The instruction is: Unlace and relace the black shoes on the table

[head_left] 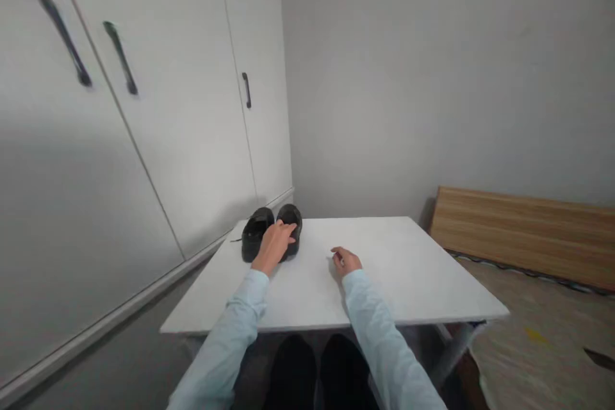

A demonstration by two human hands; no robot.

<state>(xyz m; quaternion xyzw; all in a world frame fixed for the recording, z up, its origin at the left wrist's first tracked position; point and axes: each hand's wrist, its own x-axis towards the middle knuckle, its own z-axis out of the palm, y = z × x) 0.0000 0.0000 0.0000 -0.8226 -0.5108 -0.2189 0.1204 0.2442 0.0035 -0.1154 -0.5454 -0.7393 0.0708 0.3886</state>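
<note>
Two black shoes stand side by side at the far left of the white table (384, 272). My left hand (275, 245) reaches over the right-hand shoe (296, 221), with its fingers bent onto the upper near the opening. The hand covers part of that shoe, so the exact grip is partly hidden. The left-hand shoe (250, 245) is just beside my wrist, and a thin dark lace end sticks out to its left. My right hand (346, 261) hovers low over the middle of the table, apart from the shoes. Its fingers are loosely curved and apart, holding nothing.
White cabinet doors (187, 96) with dark handles rise along the left, close to the table's edge. A grey wall (432, 77) stands behind. Right of the table, a wood-grain board (519, 230) leans against the wall. My legs (293, 375) are under the near edge.
</note>
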